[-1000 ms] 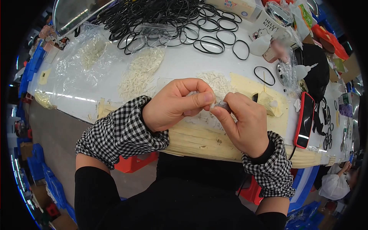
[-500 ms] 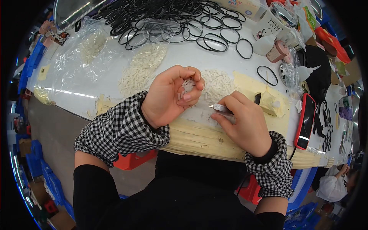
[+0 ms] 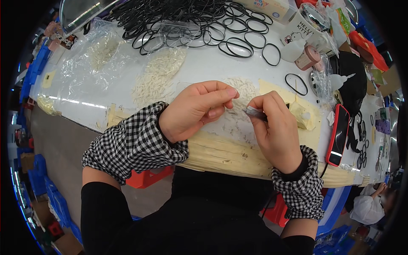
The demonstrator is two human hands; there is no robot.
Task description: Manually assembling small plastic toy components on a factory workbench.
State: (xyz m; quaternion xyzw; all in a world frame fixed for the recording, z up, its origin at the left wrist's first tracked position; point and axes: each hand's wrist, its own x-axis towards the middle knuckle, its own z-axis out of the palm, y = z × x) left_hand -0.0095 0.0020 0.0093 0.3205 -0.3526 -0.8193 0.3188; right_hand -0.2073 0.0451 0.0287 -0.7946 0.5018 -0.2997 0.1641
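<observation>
My left hand [image 3: 197,110] is closed, its thumb and forefinger pinched together above the table and its other fingers curled. The small white pieces seen in its palm earlier are now hidden by the fingers. Just to its right, my right hand [image 3: 275,127] grips a small craft knife [image 3: 256,113], the blade end pointing toward the left fingertips but apart from them. Behind and between the hands lies a pile of small white pieces [image 3: 244,89], with scattered bits nearer me. A second pile of white pieces [image 3: 148,85] spills from a clear bag left of my left hand.
Many black elastic loops [image 3: 170,19] cover the far table, a single loop [image 3: 296,84] lying apart. A yellow-wrapped block [image 3: 302,117] and a red-cased phone [image 3: 338,135] are at right. Cups and bottles [image 3: 307,57] crowd the far right. A taped wooden edge [image 3: 225,155] runs along the front.
My left hand has turned over from a cupped palm with pieces showing to a pinch. My right hand has raised the knife slightly up and to the right.
</observation>
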